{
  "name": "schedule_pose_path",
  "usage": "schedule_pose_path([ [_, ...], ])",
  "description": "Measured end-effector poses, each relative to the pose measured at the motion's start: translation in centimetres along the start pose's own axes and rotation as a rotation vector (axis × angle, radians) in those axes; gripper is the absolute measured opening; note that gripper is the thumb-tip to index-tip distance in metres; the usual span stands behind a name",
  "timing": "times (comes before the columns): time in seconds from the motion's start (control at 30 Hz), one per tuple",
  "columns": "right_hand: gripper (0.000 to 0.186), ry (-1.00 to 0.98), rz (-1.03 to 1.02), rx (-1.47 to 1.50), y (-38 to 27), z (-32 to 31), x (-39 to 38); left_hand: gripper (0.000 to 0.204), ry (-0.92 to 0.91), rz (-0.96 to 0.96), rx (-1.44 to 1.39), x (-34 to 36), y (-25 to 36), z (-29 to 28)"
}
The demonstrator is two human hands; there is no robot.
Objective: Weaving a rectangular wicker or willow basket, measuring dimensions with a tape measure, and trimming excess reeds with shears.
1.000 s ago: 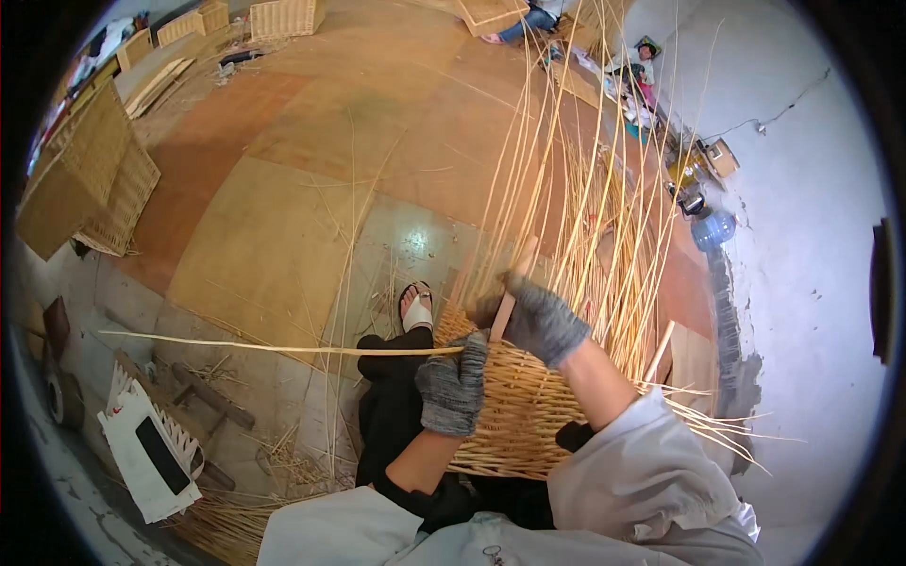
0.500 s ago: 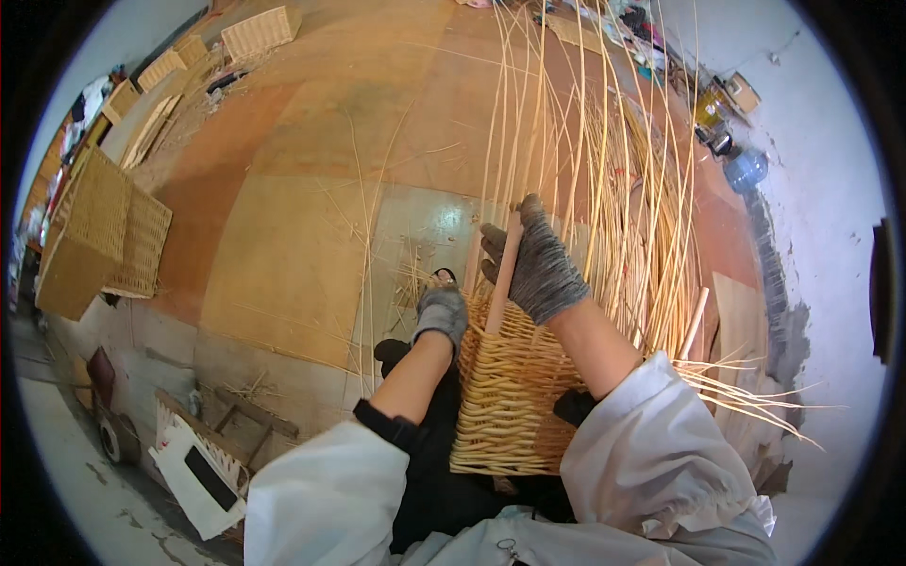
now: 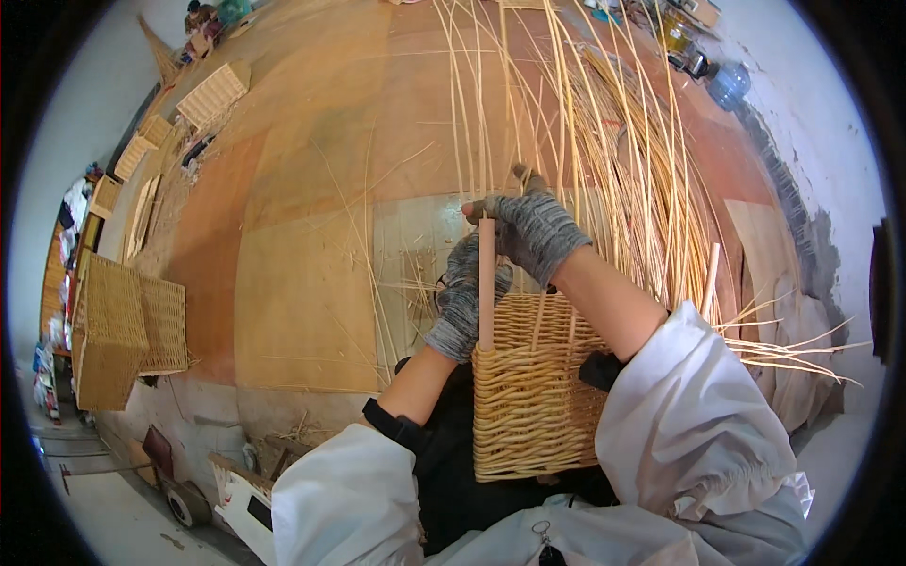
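A half-woven wicker basket (image 3: 533,406) of pale willow stands in my lap, its thin upright rods (image 3: 564,113) fanning away from me. A flat wooden stake (image 3: 486,283) rises from its near left corner. My left hand (image 3: 462,297), in a grey knit glove, is curled beside the stake, left of the basket; what its fingers hold is hidden. Above the basket's far part, my right hand (image 3: 540,231), gloved alike with bare fingertips, is bent around a willow rod behind the stake's top. Its forefinger points away from me.
A long pile of loose willow rods (image 3: 651,189) lies at the right. Finished wicker baskets (image 3: 132,321) stand at the left, with another basket (image 3: 214,94) farther off. A blue water bottle (image 3: 729,85) is by the right wall. Cuttings litter the floor boards (image 3: 302,311).
My right hand has left the stake's side and moved behind its top. My left hand has risen toward it, close to the stake. The view has shifted a little, and the stake now stands straighter.
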State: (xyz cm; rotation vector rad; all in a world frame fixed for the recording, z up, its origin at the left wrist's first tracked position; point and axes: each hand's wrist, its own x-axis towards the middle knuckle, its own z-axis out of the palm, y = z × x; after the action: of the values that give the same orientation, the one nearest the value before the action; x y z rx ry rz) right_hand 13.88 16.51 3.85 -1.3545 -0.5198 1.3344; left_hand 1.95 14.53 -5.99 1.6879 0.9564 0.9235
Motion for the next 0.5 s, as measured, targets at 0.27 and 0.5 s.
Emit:
schedule_pose_path([
  [0.27,0.056,-0.026,-0.407,0.182,0.8,-7.1,-12.6,0.088,-0.157,0.322,0.173,-0.7,-0.1,0.0],
  [0.5,0.034,-0.043,-0.332,0.405,6.0,-16.4,-14.0,0.053,0.258,-0.275,-0.554,-7.7,2.7,-2.6],
])
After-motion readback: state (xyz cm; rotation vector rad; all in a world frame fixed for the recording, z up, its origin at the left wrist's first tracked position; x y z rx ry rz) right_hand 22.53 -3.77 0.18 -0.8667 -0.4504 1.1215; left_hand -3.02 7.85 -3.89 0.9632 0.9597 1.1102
